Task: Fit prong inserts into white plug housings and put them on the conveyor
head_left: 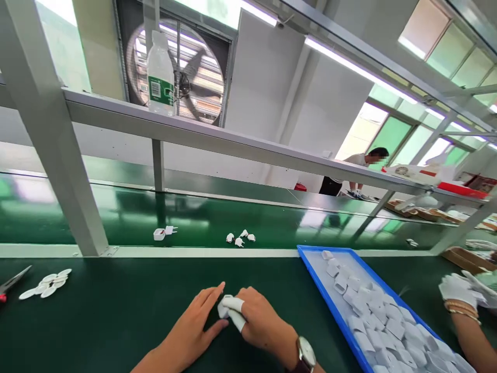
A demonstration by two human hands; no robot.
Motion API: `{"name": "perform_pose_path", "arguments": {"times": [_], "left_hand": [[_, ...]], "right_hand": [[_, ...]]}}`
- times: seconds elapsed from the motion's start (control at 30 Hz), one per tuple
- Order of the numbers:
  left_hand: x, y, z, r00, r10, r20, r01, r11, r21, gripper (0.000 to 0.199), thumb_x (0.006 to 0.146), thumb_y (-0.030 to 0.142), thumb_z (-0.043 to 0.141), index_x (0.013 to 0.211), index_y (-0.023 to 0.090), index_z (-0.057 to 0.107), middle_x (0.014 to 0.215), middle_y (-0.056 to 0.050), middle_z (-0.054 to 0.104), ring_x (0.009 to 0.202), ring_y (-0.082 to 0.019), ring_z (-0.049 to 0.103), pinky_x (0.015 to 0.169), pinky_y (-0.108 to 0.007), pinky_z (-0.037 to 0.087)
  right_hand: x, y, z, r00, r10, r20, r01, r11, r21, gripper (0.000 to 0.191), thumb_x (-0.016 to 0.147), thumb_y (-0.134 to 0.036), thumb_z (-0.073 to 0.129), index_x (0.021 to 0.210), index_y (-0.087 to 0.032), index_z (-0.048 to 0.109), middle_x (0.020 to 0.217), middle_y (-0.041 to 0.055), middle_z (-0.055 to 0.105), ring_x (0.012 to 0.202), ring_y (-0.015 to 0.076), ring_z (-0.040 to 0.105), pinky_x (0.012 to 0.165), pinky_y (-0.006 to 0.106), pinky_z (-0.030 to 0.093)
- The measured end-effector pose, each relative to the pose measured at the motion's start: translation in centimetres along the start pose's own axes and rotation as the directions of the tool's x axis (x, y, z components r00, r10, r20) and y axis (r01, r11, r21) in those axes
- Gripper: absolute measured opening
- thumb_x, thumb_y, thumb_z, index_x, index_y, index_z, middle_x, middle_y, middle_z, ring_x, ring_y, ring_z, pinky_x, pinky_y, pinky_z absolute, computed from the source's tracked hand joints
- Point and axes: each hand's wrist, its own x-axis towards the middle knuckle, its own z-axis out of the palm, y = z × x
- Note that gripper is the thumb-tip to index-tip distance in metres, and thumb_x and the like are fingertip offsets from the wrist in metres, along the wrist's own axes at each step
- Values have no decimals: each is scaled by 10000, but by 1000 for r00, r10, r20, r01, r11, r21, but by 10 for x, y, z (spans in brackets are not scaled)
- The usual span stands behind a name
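A small white plastic housing (222, 306) stands near the front middle of the dark green table. My right hand (261, 317) is closed on it from the right, with white covers on two fingers and a wristwatch (306, 352) at the wrist. Just left of the housing is my left hand (196, 324), its fingers stretched and the thumb apart, close against the piece; whether it touches is hard to tell. To the right, a blue-rimmed tray (324, 295) holds many similar white housings (395, 327).
Scissors (13, 282) and flat white oval pieces (48, 284) lie at left. Several small white parts (239, 239) and a plug piece (165, 232) rest on the green belt (202, 212). A co-worker's gloved hand (460, 290) is at right. A metal post (58, 134) rises at left.
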Motion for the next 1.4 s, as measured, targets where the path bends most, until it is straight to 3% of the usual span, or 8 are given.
{"name": "perform_pose_path", "arguments": {"times": [0.1,0.33,0.57,0.73,1.03,1.2,1.33,1.4], "left_hand": [[1,-7,-4,999,-49,-15,48,997,-59,410,918,168,575,1298,305,643,1179,-70,729,1067,-244,706,957,-404,603],[7,0,-12,950,-273,152,272,962,28,275,791,168,684,1055,243,670,1123,-61,695,1024,-279,624,909,-440,513],[13,1,-15,931,-217,294,199,976,87,378,815,253,741,1182,222,658,1245,-99,684,1143,-336,581,977,-495,459],[10,1,-18,946,-161,282,126,983,137,369,855,263,734,1213,214,655,1248,-114,692,1140,-332,597,993,-507,477],[9,-4,-14,989,-88,119,72,988,136,632,790,402,836,1332,186,596,1327,-137,658,1224,-363,596,1030,-562,516],[12,1,-13,983,-99,-152,83,990,-111,546,901,339,710,1409,259,525,1386,-102,609,1210,-276,634,1038,-461,554],[14,12,-19,962,-211,-170,129,909,-397,364,873,263,685,1233,259,634,1127,-49,672,924,-194,697,822,-342,617],[15,14,-20,956,-232,-178,131,884,-449,287,870,239,644,1155,252,682,1073,-47,643,894,-182,683,778,-322,606]], "right_hand": [[36,5,11,999,20,-44,-14,991,135,307,949,-226,574,1226,-308,679,1096,-1,740,956,186,679,888,292,534],[113,111,33,850,514,-110,-497,854,154,576,823,-342,718,1349,-131,615,1541,227,417,1444,414,385,1160,566,341],[160,139,60,871,490,-26,-477,858,189,417,811,-509,723,1071,-184,746,1290,149,628,1252,348,557,1057,474,403],[148,127,55,923,380,-51,-349,887,303,360,884,-500,636,1011,-177,730,1109,92,689,1001,233,639,922,352,479],[52,73,33,915,358,-187,-261,878,402,182,766,-372,772,871,-227,741,1284,124,637,1260,343,535,1083,516,410],[42,30,24,902,385,-196,-218,798,562,141,881,-362,680,901,-224,699,866,39,677,783,196,645,775,345,561],[43,-5,29,906,405,-120,-146,568,810,169,850,-290,687,1001,-222,653,847,16,674,742,173,648,702,298,562],[43,-15,30,916,369,-157,-98,586,804,150,861,-241,646,1010,-225,637,897,24,665,749,159,633,694,288,549]]}}
